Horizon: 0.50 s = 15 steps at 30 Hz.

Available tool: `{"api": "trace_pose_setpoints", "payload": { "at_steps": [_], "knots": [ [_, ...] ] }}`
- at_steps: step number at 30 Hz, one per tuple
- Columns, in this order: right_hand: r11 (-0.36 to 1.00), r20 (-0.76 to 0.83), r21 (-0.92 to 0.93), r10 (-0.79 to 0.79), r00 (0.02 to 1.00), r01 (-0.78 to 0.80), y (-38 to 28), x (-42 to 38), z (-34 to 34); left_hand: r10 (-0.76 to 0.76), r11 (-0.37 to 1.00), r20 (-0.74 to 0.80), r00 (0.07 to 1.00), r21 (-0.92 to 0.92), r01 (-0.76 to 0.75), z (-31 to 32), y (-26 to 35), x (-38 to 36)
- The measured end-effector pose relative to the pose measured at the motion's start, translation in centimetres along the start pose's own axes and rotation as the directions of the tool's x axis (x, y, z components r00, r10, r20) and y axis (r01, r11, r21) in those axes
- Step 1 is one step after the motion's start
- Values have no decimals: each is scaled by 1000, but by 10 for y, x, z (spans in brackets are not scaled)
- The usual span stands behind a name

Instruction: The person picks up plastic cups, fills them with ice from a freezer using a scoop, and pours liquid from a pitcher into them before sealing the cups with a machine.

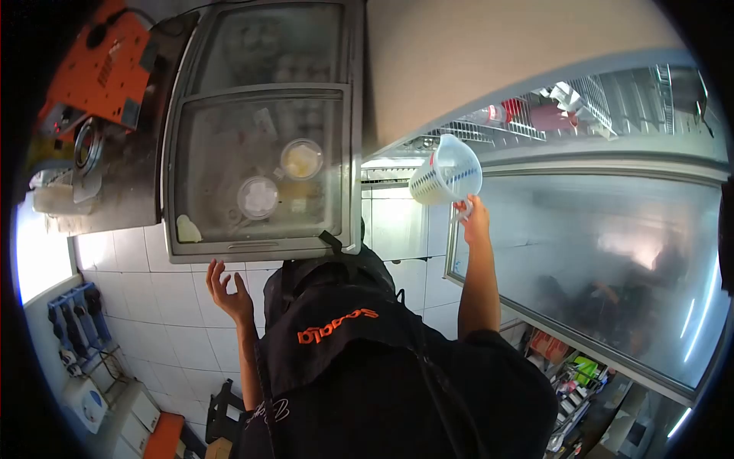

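We grip white jug (446,174) by handle in right hand (474,218), beside fridge door (596,252); left hand (228,291) spread, empty, below freezer (260,130) front edge.

I am seeing a translucent white plastic measuring jug (446,173) with blue graduation marks printed down its wall. It is hanging tilted, its open mouth turning toward the camera and its base pointing away, so I am looking partly into it. It is looking empty inside. It is being held up in the air by its handle, in front of a frosted glass door, clear of any surface.
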State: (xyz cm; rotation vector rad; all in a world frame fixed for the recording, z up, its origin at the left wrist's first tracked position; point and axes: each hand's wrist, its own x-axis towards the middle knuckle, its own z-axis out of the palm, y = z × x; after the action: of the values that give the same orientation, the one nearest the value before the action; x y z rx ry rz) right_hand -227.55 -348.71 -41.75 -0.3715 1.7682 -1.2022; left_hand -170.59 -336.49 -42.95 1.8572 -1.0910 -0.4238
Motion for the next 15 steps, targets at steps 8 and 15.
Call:
{"api": "trace_pose_setpoints", "payload": {
  "at_steps": [8, 15],
  "knots": [
    [970, -41, 41, -239, 970, 241, -31, 146, 76, 28, 992, 9, 1000, 124, -29, 34, 65, -59],
    [868, 119, -303, -375, 919, 393, -5, 227, 132, -91, 986, -2, 996, 140, 90, 63, 97, -85]
  ]
}}
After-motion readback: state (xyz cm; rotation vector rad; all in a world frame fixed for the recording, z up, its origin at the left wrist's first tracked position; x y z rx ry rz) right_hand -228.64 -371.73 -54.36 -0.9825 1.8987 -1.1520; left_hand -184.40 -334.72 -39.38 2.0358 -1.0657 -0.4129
